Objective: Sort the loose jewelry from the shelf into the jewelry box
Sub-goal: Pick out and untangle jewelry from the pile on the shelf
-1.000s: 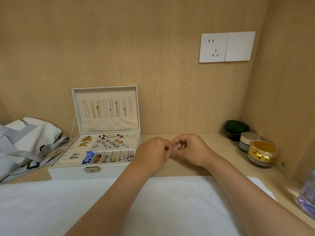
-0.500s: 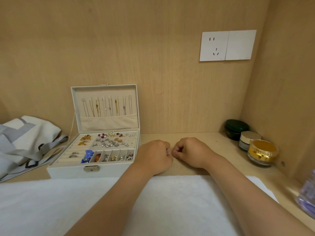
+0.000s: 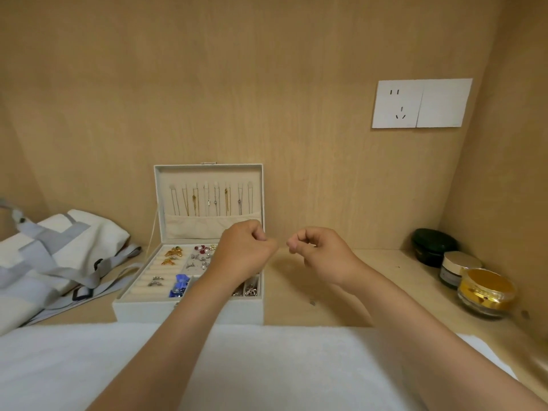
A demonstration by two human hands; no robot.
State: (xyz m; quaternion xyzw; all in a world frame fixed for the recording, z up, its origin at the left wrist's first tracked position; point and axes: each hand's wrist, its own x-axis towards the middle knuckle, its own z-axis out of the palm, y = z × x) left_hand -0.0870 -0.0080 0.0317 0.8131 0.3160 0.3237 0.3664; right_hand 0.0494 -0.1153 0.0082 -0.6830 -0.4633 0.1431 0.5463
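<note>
Inside open jewelry box (image 3: 189,310): brooches (image 3: 173,253), earrings (image 3: 201,258), hanging necklaces (image 3: 211,200)

Home wardrobe shelf (image 3: 370,280) (cosmetic jars (image 3: 486,292))

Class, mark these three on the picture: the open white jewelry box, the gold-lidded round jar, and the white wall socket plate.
Open white jewelry box (image 3: 133,312): head view, front wall left of the clasp.
Gold-lidded round jar (image 3: 486,284): head view, middle of the lid.
White wall socket plate (image 3: 396,103): head view, left panel face.
</note>
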